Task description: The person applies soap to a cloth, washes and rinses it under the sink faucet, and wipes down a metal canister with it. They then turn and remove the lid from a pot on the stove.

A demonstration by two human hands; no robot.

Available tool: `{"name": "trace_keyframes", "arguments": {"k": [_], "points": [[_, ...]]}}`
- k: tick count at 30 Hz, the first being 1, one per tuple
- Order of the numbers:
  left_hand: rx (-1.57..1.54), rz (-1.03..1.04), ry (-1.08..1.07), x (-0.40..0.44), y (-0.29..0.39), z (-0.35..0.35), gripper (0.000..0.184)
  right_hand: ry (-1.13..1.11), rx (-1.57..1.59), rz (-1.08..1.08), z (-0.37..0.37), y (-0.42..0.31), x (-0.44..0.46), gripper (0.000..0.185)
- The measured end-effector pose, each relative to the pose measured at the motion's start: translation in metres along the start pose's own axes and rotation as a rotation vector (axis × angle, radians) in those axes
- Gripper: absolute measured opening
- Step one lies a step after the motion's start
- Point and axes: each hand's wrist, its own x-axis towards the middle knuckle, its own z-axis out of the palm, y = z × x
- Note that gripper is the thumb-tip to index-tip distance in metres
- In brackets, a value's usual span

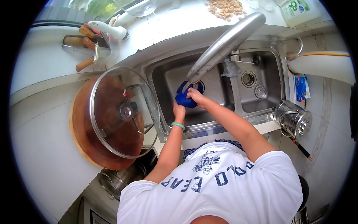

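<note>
A blue cloth-like item (185, 99) is over the large left basin of the steel sink (167, 74), just under the end of the faucet (223, 46). My right hand (195, 96) pinches its right side, the fingers closed on it. My left hand (179, 111) is at its lower left, with a green bangle on the wrist; its fingers are hidden behind the blue item. Part of the blue item stands up in a loop beside the faucet's tip.
A glass lid (125, 112) lies over a round wooden board (80, 123) on the left. Knives (85, 64) stand in a rack at the back left. A steel canister (294, 119) and a blue packet (300, 89) are right of the sink.
</note>
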Motion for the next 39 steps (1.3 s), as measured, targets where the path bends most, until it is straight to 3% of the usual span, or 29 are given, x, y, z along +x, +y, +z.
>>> {"name": "trace_keyframes", "arguments": {"k": [2, 3, 5, 7, 9, 10, 11, 13, 19, 21, 23, 25, 27, 29, 30, 31, 33, 34, 36, 37, 38, 39], "points": [[-0.539, -0.186, -0.111, 0.003, 0.011, 0.002, 0.02, 0.012, -0.116, -0.054, 0.0, -0.006, -0.003, 0.026], [-0.541, -0.19, -0.109, 0.004, 0.01, 0.002, 0.02, 0.053, -0.299, -0.071, 0.0, -0.016, -0.007, 0.028], [-0.989, -0.106, -0.321, 0.003, 0.006, 0.001, 0.018, 0.1, -0.661, -0.116, 0.001, -0.034, -0.015, 0.036], [-1.086, -0.157, -0.402, 0.009, -0.01, 0.009, 0.018, 0.1, -0.84, -0.125, -0.001, -0.04, -0.013, 0.037], [-1.291, -0.241, -0.421, 0.014, -0.026, 0.016, 0.019, 0.104, -0.694, -0.171, -0.016, -0.012, 0.017, 0.031], [-1.255, -0.28, -0.409, 0.003, 0.005, 0.006, 0.021, 0.11, -0.538, -0.227, -0.02, 0.001, 0.027, 0.026], [-1.264, -0.285, -0.394, 0.002, 0.009, 0.004, 0.021, 0.087, -0.31, -0.092, -0.021, -0.008, 0.02, 0.025], [-1.232, -0.186, -0.405, 0.005, 0.016, 0.001, 0.023, 0.093, -0.212, 0.024, -0.026, -0.029, 0.002, 0.028], [-1.027, -0.238, -0.332, 0.014, 0.035, -0.036, 0.019, -0.031, 0.01, -0.051, -0.043, -0.042, -0.009, 0.037], [-0.814, -0.148, -0.243, 0.013, 0.042, -0.038, 0.017, -0.106, -0.365, -0.158, -0.04, -0.061, -0.025, 0.043], [-0.848, -0.157, -0.186, 0.013, 0.036, -0.035, 0.021, -0.129, -0.428, -0.22, -0.053, -0.051, -0.019, 0.049], [-0.832, -0.17, 0.053, 0.01, 0.036, -0.032, 0.027, 0.029, -1.142, -0.564, -0.068, -0.052, -0.014, 0.042], [-0.811, -0.134, 0.008, 0.007, 0.034, -0.041, 0.036, 0.126, -1.107, -0.477, -0.081, -0.049, -0.004, 0.038], [-0.361, 0.043, -0.059, 0.005, 0.033, -0.044, 0.04, 0.224, -1.068, -0.391, -0.086, -0.052, -0.006, 0.034], [-0.364, 0.041, -0.056, 0.004, 0.032, -0.044, 0.04, 0.272, -1.192, -0.548, -0.083, -0.065, -0.018, 0.028], [-0.091, 0.062, -0.079, 0.004, 0.032, -0.043, 0.036, 0.318, -1.311, -0.711, -0.081, -0.072, -0.024, 0.025], [0.455, 0.099, -0.121, -0.001, 0.046, -0.048, 0.028, 0.29, -1.174, -0.71, -0.081, -0.064, -0.017, 0.028], [0.503, 0.077, -0.16, -0.002, 0.056, -0.048, 0.026, 0.255, -1.027, -0.605, -0.079, -0.06, -0.014, 0.03], [0.339, 0.178, -0.102, 0.007, 0.039, -0.038, 0.029, 0.24, -0.893, -0.463, -0.063, -0.064, -0.02, 0.034], [0.178, 0.277, -0.052, 0.013, 0.021, -0.027, 0.033, 0.274, -0.808, -0.505, -0.051, -0.062, -0.025, 0.034], [-0.354, 0.127, -0.094, 0.031, -0.012, -0.004, 0.039, 0.214, -0.752, -0.457, -0.045, -0.052, -0.02, 0.033], [-0.355, 0.127, -0.091, 0.029, 0.001, -0.004, 0.039, 0.155, -0.694, -0.408, -0.034, -0.049, -0.021, 0.033]]}}
